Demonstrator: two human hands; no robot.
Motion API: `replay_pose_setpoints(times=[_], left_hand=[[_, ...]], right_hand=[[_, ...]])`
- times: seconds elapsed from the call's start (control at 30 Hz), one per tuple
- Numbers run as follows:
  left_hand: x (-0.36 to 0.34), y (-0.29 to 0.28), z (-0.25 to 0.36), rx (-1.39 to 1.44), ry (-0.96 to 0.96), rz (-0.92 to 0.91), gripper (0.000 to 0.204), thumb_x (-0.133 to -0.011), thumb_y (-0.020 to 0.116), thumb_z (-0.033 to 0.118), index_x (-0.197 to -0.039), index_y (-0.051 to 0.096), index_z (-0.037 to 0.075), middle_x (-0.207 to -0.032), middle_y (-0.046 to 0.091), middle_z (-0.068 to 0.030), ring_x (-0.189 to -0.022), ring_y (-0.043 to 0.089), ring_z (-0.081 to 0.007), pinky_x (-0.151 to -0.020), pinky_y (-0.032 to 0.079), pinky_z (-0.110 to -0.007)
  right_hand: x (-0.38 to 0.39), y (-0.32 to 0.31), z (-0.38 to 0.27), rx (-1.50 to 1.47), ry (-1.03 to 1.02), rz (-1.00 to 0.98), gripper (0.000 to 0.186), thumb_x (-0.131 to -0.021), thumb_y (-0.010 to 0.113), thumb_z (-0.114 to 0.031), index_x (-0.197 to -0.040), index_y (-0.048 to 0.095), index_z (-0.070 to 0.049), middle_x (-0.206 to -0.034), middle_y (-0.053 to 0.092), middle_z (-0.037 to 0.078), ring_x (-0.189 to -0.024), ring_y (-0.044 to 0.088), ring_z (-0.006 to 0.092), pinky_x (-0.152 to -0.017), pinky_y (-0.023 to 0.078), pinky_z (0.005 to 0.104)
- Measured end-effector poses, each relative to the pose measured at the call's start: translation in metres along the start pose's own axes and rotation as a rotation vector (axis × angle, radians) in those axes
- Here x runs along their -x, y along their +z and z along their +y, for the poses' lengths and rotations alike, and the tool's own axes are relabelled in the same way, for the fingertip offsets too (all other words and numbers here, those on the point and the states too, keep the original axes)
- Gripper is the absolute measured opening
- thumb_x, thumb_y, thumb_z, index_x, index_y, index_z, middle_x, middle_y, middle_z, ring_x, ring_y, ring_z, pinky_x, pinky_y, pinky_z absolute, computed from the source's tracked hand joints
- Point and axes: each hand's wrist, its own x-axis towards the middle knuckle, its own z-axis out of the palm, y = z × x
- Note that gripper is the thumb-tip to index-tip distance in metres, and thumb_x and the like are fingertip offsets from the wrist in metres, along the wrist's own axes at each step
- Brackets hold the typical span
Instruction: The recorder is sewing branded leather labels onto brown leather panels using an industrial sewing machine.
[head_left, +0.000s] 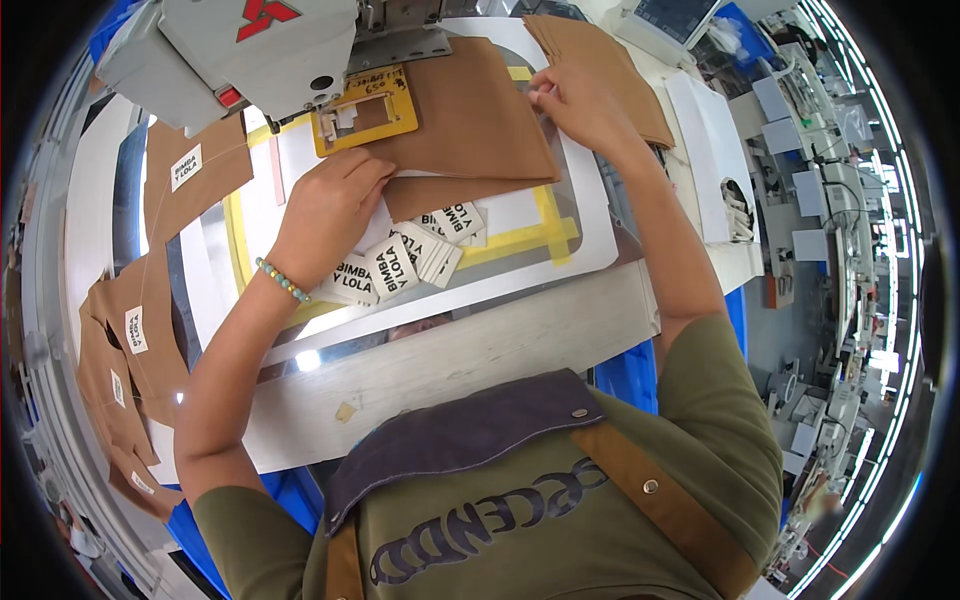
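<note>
the brown panel (475, 115) lies between left grip (335, 203) and right grip (582, 106).

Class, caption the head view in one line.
Left hand and right hand at a brown panel, near loose labels.

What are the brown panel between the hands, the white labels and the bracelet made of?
The brown panel: probably cloth, matte and even-toned, with thin edges.
White labels: thin, flat, dull, with crisp black print; fabric or paper, hard to say.
Bracelet: small, round, multicoloured beads; stone, glass or plastic, finish too small to tell.
</note>
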Motion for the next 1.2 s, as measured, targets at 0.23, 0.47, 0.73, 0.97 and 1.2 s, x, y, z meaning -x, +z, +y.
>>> replay_pose_setpoints(times=[0.23, 0.47, 0.73, 0.97, 1.2], left_hand=[[-0.002, 0.0, -0.007, -0.002, 0.058, 0.022, 0.016, -0.09, 0.075, 0.0, -0.106, 0.075, 0.0, -0.1, 0.072, -0.0135, -0.094, 0.071, -0.0336, -0.082, 0.06, -0.042], [0.005, -0.012, -0.018, -0.147, 0.256, -0.017, 0.025, -0.088, 0.068, 0.003, -0.112, 0.071, 0.004, -0.091, 0.067, -0.0116, -0.085, 0.069, -0.0299, -0.077, 0.059, -0.042], [-0.006, -0.031, -0.001, -0.32, 0.412, -0.026, 0.034, -0.084, 0.068, 0.003, -0.116, 0.07, -0.006, -0.106, 0.07, -0.0144, -0.095, 0.07, -0.0294, -0.083, 0.061, -0.038], [0.02, -0.041, -0.027, -0.42, 0.295, -0.105, 0.032, -0.085, 0.067, 0.004, -0.116, 0.068, -0.006, -0.103, 0.066, -0.0134, -0.091, 0.066, -0.0275, -0.08, 0.06, -0.038], [0.034, -0.038, -0.039, -0.495, 0.236, -0.125, 0.039, -0.083, 0.066, 0.003, -0.121, 0.067, -0.007, -0.108, 0.067, -0.0153, -0.097, 0.066, -0.0299, -0.084, 0.06, -0.039]], right_hand=[[-0.017, 0.017, -0.01, 0.053, -0.003, -0.037, 0.021, -0.099, 0.075, -0.024, -0.1, 0.071, -0.004, -0.095, 0.073, 0.009, -0.088, 0.069, 0.023, -0.08, 0.055, 0.0385], [-0.016, -0.03, -0.027, -0.435, 0.157, -0.019, 0.028, -0.096, 0.08, -0.03, -0.089, 0.07, -0.005, -0.07, 0.065, 0.003, -0.064, 0.058, 0.0117, -0.06, 0.047, 0.0326], [-0.036, -0.049, 0.023, -0.431, -0.008, 0.17, 0.025, -0.093, 0.082, -0.028, -0.095, 0.077, -0.004, -0.079, 0.073, 0.01, -0.074, 0.067, 0.0193, -0.071, 0.053, 0.0362], [-0.025, -0.108, 0.137, 0.048, 0.226, 0.165, 0.021, -0.091, 0.076, -0.021, -0.104, 0.08, -0.005, -0.091, 0.08, 0.012, -0.09, 0.075, 0.0291, -0.083, 0.057, 0.0413], [-0.006, -0.058, 0.084, 0.291, -0.12, 0.399, 0.046, -0.097, 0.072, -0.026, -0.139, 0.068, -0.006, -0.144, 0.066, 0.014, -0.131, 0.062, 0.0383, -0.107, 0.053, 0.0495]])
